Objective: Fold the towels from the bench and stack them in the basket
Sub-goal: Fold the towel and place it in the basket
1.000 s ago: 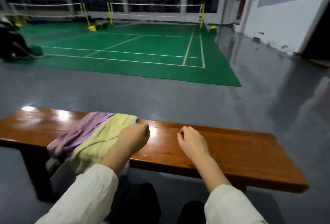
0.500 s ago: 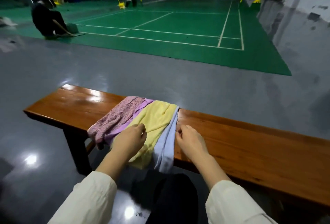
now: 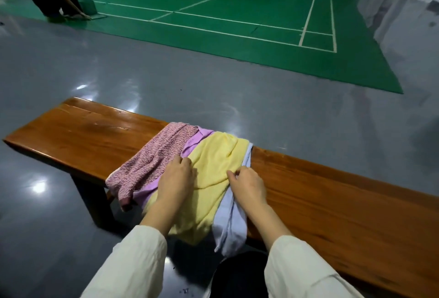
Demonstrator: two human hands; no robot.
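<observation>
Over the near edge of the bench [image 3: 83,136], the yellow towel [image 3: 213,162] was pinched by the right hand [image 3: 249,184]; the hold of the left hand [image 3: 175,178] could not be told. Ideally that layer alone would be lifted clear.

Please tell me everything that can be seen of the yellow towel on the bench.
The yellow towel is soft, plain pale-yellow cloth, unfolded and wrinkled. It lies across the wooden bench, and its near end hangs over the front edge. It lies between a lilac towel on its left and a pale blue towel on its right, touching both. The left hand rests on its left part, fingers curled; the right hand touches its right edge. Whether either hand grips it cannot be told.
</observation>
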